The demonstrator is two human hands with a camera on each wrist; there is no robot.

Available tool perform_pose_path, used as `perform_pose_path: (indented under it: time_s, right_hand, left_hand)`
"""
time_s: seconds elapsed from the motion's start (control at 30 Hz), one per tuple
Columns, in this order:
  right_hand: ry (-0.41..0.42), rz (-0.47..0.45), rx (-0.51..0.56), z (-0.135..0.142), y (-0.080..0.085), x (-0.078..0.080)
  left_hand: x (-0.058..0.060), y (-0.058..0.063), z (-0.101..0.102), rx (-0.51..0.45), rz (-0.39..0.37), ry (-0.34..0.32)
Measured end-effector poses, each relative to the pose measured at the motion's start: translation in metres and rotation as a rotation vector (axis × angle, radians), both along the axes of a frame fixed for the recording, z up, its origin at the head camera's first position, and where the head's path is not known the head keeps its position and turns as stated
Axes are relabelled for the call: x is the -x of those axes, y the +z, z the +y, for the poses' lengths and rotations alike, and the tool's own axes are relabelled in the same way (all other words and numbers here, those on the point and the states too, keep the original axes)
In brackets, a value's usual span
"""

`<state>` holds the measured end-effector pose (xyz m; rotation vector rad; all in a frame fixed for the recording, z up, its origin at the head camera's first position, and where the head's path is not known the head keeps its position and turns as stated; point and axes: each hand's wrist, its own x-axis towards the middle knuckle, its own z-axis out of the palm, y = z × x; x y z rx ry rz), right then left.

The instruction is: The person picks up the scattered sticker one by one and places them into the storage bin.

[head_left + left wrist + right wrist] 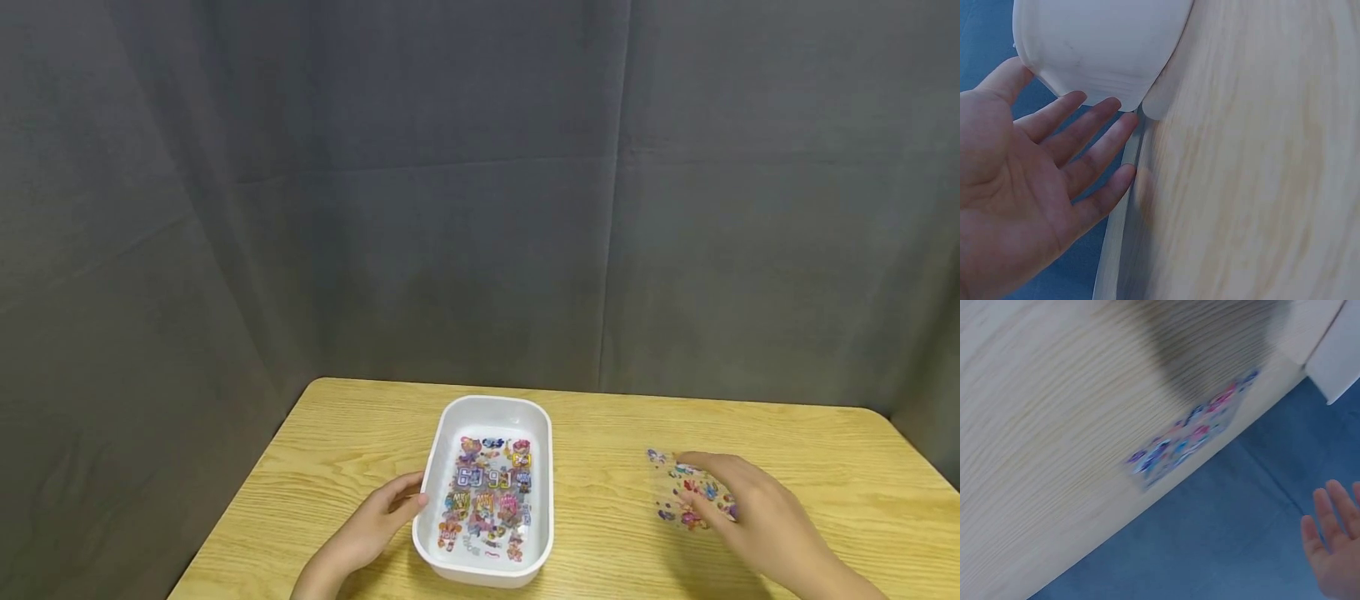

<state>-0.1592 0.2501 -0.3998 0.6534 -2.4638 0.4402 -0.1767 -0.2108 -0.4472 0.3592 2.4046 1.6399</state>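
A white rectangular tray [483, 575] stands on the table, with clear sticker sheets [487, 500] of colourful cartoon figures and lettering lying in it. My left hand [375, 523] is at its left side, the thumb at the rim. In the left wrist view the fingers of this hand [1041, 169] are spread and almost straight against the tray's outer wall [1104, 50]. To the right, another clear sticker sheet [688, 487] lies on the table [1191, 431]. Over it hovers my right hand [757, 512], thumb and fingers apart; its fingers [1332, 519] look loosely spread in the right wrist view.
The light wood-grain table [600, 467] has rounded far corners. Behind it and along the left hangs a dark grey curtain [450, 250]. Bare wood lies between the tray and the sheet on the right.
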Motion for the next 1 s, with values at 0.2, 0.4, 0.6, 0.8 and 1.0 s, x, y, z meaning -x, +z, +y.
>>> perform_pose_path:
  time_s: [0.2, 0.4, 0.6, 0.8, 1.0]
  right_hand:
    - [0.012, -0.052, 0.003, 0.014, 0.0, 0.004]
    - [0.045, -0.09, -0.033, 0.026, -0.003, 0.006]
    - [0.061, -0.194, -0.041, 0.039, -0.008, 0.007]
    - [0.046, -0.273, -0.006, 0.053, -0.015, 0.013]
    - [0.083, -0.289, -0.013, 0.068, -0.022, 0.022]
  left_hand:
    - [0.001, -0.002, -0.001, -0.018, 0.021, -0.003]
    - [0.001, -0.003, -0.001, -0.031, 0.036, -0.001]
    - [-0.001, -0.002, 0.0, -0.025, 0.026, 0.007]
    - [0.0, -0.002, 0.0, -0.021, 0.027, 0.005]
    - [0.0, -0.002, 0.0, -0.015, 0.02, 0.014]
